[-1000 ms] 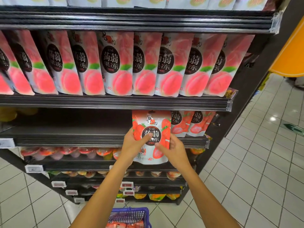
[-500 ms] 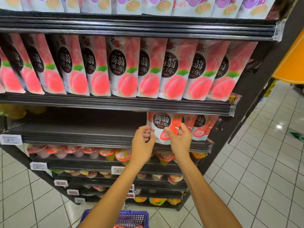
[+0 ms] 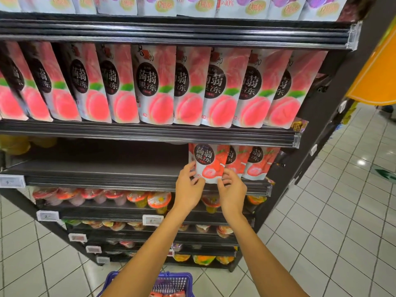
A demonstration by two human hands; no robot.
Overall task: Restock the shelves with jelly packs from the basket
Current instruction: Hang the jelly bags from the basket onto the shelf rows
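A strawberry jelly pack (image 3: 206, 161) stands upright on the dark middle shelf (image 3: 96, 168), just left of two matching packs (image 3: 257, 162) at the shelf's right end. My left hand (image 3: 188, 188) holds its lower left edge with curled fingers. My right hand (image 3: 232, 191) pinches its lower right corner. Near the bottom of the view sits the purple basket (image 3: 182, 280), with red packs inside partly hidden by my arms.
The shelf above carries a full row of peach jelly packs (image 3: 150, 86), and purple packs (image 3: 235, 5) line the top shelf. Left of the strawberry packs the middle shelf is bare. Jelly cups (image 3: 137, 197) fill the lower shelves. White tiled floor lies to the right.
Both hands raised the strawberry pack from in front of the shelf edge and pushed it back and right onto the shelf beside the two others. The view moved closer.
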